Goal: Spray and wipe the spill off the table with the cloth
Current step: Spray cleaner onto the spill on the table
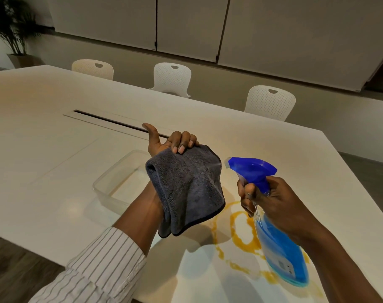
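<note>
My left hand (170,141) is raised above the table, fingers closed over the top edge of a folded grey cloth (188,189) that hangs down over my wrist. My right hand (271,204) grips the neck of a clear spray bottle (280,250) holding blue liquid, one finger on the trigger. Its blue nozzle head (251,169) points left at the cloth, a short gap away. An orange-yellow spill (240,237) lies in rings and streaks on the white table (44,149), below and between both hands.
A clear plastic container (120,182) stands on the table just left of my left forearm. A long cable slot (111,120) runs across the table's middle. Three white chairs (173,78) line the far side. A potted plant (15,29) stands in the back left corner.
</note>
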Demonstrator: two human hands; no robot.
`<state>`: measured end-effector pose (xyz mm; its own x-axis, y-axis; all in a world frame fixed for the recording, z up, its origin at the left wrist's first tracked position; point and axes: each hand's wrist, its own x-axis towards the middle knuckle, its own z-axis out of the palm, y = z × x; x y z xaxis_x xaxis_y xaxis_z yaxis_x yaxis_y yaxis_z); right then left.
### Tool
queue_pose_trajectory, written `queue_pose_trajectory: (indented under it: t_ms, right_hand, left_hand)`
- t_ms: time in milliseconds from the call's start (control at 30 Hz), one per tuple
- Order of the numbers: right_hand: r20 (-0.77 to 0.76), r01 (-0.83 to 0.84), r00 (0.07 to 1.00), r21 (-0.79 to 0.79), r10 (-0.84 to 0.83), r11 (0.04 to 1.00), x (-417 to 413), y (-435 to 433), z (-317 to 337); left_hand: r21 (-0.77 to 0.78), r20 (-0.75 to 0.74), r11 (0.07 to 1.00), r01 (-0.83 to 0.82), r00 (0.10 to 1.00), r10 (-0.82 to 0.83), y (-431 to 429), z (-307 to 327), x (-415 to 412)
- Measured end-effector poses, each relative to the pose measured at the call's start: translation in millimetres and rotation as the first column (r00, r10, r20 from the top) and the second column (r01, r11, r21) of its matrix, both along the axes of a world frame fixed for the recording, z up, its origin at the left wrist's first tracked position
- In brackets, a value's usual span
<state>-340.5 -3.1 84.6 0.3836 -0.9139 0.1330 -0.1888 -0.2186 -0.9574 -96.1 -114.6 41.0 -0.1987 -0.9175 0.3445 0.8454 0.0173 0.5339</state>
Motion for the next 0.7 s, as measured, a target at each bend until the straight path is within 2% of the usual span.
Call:
queue_pose_trajectory:
  t_ms: [567,700]
  right_hand:
    - [0.086,0.000,0.996,0.032,-0.003,1.000,-8,-8,8]
    - [0.060,0.017,0.998,0.025,-0.019,1.000,-8,-9,4]
  left_hand:
    - [-0.009,-0.011,1.000,0.024,1.000,-0.024,1,1,5]
    - [-0.030,-0.007,0.998,0.047,0.999,-0.047,4,-2,6]
